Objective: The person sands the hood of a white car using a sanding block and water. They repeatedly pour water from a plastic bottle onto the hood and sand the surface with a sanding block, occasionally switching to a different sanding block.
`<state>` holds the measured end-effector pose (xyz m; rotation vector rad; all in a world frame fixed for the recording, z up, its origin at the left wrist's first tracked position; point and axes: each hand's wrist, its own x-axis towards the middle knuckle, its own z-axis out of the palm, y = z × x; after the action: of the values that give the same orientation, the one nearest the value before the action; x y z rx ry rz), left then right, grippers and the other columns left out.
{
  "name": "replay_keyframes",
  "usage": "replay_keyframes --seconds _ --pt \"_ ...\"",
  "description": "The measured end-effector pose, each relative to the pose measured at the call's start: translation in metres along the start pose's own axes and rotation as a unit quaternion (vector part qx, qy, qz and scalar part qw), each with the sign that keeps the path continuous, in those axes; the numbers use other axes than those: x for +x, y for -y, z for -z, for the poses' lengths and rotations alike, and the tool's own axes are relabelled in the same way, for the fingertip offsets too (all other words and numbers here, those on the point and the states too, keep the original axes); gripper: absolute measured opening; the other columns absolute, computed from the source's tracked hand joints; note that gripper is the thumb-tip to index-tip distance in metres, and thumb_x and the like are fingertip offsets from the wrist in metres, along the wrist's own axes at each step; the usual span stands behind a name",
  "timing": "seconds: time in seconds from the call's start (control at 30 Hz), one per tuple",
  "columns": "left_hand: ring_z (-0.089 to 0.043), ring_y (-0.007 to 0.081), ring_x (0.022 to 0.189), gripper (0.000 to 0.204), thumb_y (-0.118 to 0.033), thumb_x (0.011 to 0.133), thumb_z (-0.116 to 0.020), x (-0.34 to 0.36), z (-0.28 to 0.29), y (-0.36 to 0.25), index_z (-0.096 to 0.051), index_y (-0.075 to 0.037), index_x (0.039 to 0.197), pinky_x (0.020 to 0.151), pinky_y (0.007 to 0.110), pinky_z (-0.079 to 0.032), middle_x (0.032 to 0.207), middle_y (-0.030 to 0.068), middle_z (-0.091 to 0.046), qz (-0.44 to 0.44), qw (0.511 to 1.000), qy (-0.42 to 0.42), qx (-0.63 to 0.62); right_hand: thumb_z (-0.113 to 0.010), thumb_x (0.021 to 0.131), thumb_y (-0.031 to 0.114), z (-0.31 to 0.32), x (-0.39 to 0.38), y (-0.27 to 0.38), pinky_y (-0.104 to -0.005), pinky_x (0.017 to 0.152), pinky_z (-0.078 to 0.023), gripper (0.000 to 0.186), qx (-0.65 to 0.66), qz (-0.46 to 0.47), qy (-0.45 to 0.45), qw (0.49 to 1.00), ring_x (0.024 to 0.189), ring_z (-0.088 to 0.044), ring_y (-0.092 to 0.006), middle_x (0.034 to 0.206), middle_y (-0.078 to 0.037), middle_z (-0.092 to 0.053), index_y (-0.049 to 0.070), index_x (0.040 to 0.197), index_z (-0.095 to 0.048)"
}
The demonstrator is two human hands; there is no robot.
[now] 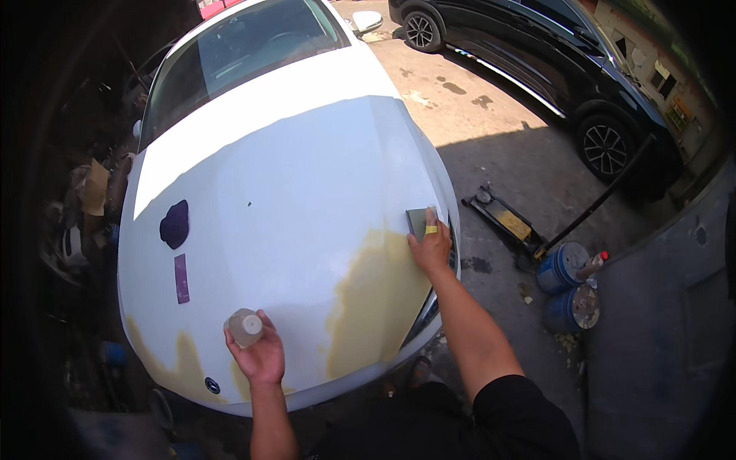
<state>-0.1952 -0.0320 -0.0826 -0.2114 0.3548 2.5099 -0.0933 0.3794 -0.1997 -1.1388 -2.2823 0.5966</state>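
In front of me is the white hood (pixel 284 192) of a car, with yellowish patches along its front and right edges. My left hand (pixel 264 356) is closed around a clear plastic bottle (pixel 246 328) with a pale cap, held over the front of the hood. At the right edge, above the headlight, my right hand (pixel 434 249) presses a flat dark grey-green sanding pad (pixel 416 222) against the surface. Yellow tape wraps one of its fingers. On the left of the hood lie a dark purple cloth (pixel 175 225) and a purple strip of sandpaper (pixel 182 279).
A yellow and black floor jack (pixel 512 225) with its long handle raised stands on the ground to the right. Two blue buckets (pixel 562 267) are near it. A black car (pixel 529 61) is parked at the far right. Dim clutter, with some cardboard (pixel 95 188), lines the left.
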Motion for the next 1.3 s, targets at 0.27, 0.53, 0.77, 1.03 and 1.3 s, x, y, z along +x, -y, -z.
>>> replay_keyframes --seconds 0.27,0.53,0.77,1.03,1.3 --pt "-0.062 0.0296 0.113 0.042 -0.044 0.094 -0.062 -0.002 0.0 0.001 -0.063 -0.012 0.122 0.086 0.037 -0.058 0.117 0.005 -0.067 -0.008 1.0 -0.011 0.025 -0.07 0.079 0.011 0.042 -0.011 0.006 -0.0434 0.109 -0.04 0.078 0.367 -0.045 -0.042 0.928 0.129 -0.05 -0.0331 0.138 -0.015 -0.052 0.006 0.148 -0.034" --pt "-0.061 0.0283 0.115 0.043 -0.046 0.094 -0.062 -0.002 0.008 0.009 -0.063 -0.012 0.122 0.085 0.036 -0.057 0.118 0.0053 -0.066 0.0 0.999 -0.02 0.034 -0.073 0.081 0.02 0.138 -0.086 0.016 -0.0418 0.091 -0.056 0.066 0.842 -0.061 0.211 0.493 0.112 -0.063 -0.0304 0.13 -0.023 -0.056 0.006 0.138 -0.044" --pt "-0.061 0.0289 0.114 0.046 -0.046 0.094 -0.062 0.001 -0.001 0.03 -0.062 -0.01 0.123 0.085 0.037 -0.057 0.12 0.0095 -0.065 0.027 0.999 0.005 0.047 -0.082 0.077 0.029 0.148 -0.11 0.013 -0.038 0.089 -0.057 0.075 0.821 -0.071 0.207 0.527 0.108 -0.065 -0.0271 0.125 -0.019 -0.06 0.005 0.138 -0.046" --pt "-0.065 0.027 0.109 0.049 -0.045 0.092 -0.066 -0.007 -0.03 0.06 -0.06 -0.009 0.125 0.08 0.034 -0.059 0.119 0.0122 -0.065 0.012 0.995 -0.017 0.096 -0.075 0.088 0.017 0.143 -0.137 -0.02 -0.0367 0.106 -0.043 0.068 0.737 -0.105 0.194 0.64 0.125 -0.054 -0.0224 0.14 -0.015 -0.051 0.004 0.144 -0.04" --pt "-0.067 0.0242 0.105 0.048 -0.044 0.094 -0.065 -0.003 0.001 0.067 -0.056 -0.011 0.128 0.08 0.034 -0.061 0.121 0.0076 -0.065 -0.035 0.987 0.025 0.156 -0.076 0.086 0.026 0.083 -0.182 -0.034 -0.0372 0.106 -0.042 0.072 0.428 -0.081 0.102 0.894 0.125 -0.055 -0.0232 0.132 -0.013 -0.059 0.005 0.145 -0.041"
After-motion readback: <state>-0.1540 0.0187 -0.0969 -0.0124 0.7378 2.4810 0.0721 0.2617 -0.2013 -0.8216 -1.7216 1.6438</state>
